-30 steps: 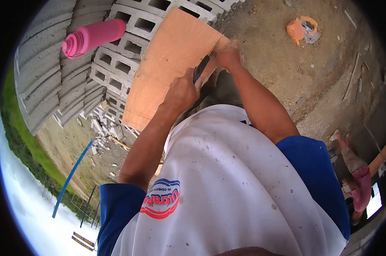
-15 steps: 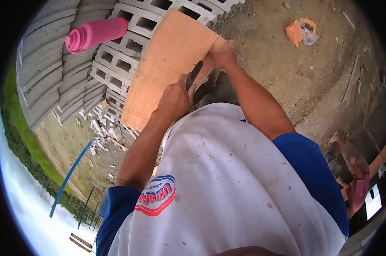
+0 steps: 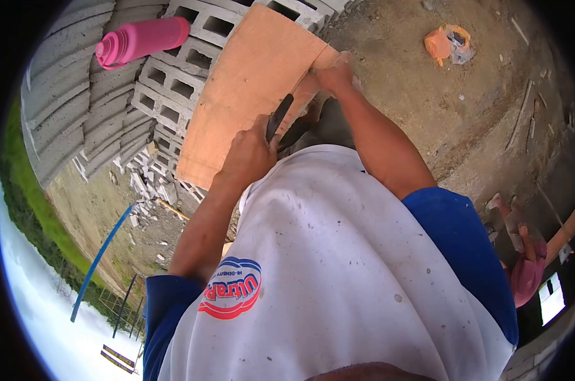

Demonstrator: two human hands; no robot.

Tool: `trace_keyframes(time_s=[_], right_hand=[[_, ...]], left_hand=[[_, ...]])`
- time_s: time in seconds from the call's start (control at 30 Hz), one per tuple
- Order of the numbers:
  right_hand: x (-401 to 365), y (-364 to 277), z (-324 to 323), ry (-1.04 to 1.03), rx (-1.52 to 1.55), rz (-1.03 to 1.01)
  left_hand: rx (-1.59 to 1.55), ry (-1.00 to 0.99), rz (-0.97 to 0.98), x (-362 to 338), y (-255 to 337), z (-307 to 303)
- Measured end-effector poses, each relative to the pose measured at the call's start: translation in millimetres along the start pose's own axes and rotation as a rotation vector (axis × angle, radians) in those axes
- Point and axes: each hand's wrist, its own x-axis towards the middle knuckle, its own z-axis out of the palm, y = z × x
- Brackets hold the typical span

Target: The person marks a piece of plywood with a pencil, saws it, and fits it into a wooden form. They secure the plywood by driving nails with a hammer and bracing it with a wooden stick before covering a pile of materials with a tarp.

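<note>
A wide sheet of tan plywood (image 3: 243, 82) lies slanted in front of me, over the concrete blocks. My left hand (image 3: 249, 154) is closed round a tool with a dark handle (image 3: 279, 117), at the sheet's right edge. What the tool's far end looks like cannot be made out. Farther up, my right hand (image 3: 335, 75) grips the sheet's upper right corner, where a narrow strip shows beside a dark line. Some of its fingers are hidden.
Stacked hollow concrete blocks (image 3: 168, 82) stand at the left, with a pink bottle (image 3: 141, 41) on top. Broken block pieces (image 3: 149, 184) lie below them. An orange bag (image 3: 437, 46) is on the dirt at the upper right. Another person in pink (image 3: 528, 273) is at the lower right.
My left hand and the dark-handled tool have shifted slightly left and down the sheet's edge. My right hand stays at the corner. The whole view has shifted a little.
</note>
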Motion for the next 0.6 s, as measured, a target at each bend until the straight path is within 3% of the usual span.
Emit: trace_keyframes(time_s=[0.1, 0.2, 0.37, 0.43, 0.53, 0.6], right_hand=[[9.9, -16.5, 3.3, 0.001, 0.011, -0.024], [5.1, -6.4, 5.9, 0.003, 0.032, 0.015], [-6.7, -5.6, 11.9, 0.035, 0.014, 0.023], [-12.8, -24.2, -6.6, 0.0, 0.1, 0.025], [-25.9, -27.9, -1.8, -0.139, -0.016, 0.006], [-34.0, -34.0, 2.6, -0.077, 0.018, -0.067]], left_hand=[[-0.007, -0.034, -0.066, -100.2, -23.5, -39.4], [-0.085, -0.027, -0.155, -136.5, -31.3, -43.3], [0.05, 0.057, 0.034, 44.1, -39.4, 44.5], [0.041, 0.078, 0.055, 30.8, -30.3, 30.7], [0.0, 0.072, 0.062, -13.5, -29.6, 15.1], [-0.065, 0.073, 0.003, -26.1, -32.0, 6.1]])
